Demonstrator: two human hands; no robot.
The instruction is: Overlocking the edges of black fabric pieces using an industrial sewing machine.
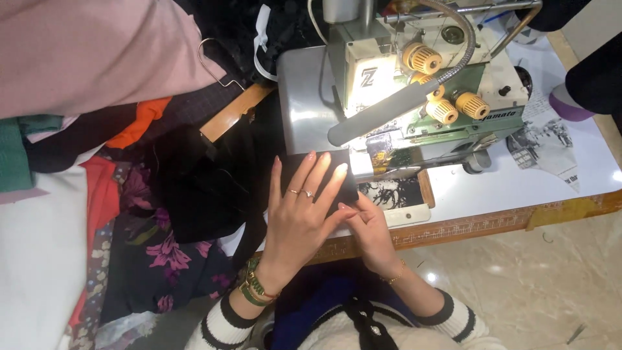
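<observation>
Head-camera view looked straight down on a seated person in a white knit top with black-banded cuffs. Nearest, the left hand (pixel 299 217), wearing rings and green and gold bracelets at the wrist, lay flat with its fingers spread and straight, pressing on a piece of black fabric (pixel 295 165) on the machine bed. Just beside it and partly under its palm, the right hand (pixel 370 228) rested on the same cloth near the table's wooden edge; whether its fingers pinched the cloth could not be told. The black fabric ran from under both hands toward the presser area of the grey-and-white overlock sewing machine (pixel 414 84), which carried yellow ribbed tension knobs (pixel 422 58) and a lit gooseneck lamp (pixel 389 110). Farther left, a heap of dark floral, orange and pink garments (pixel 129 194) covered the white table (pixel 570 168).
</observation>
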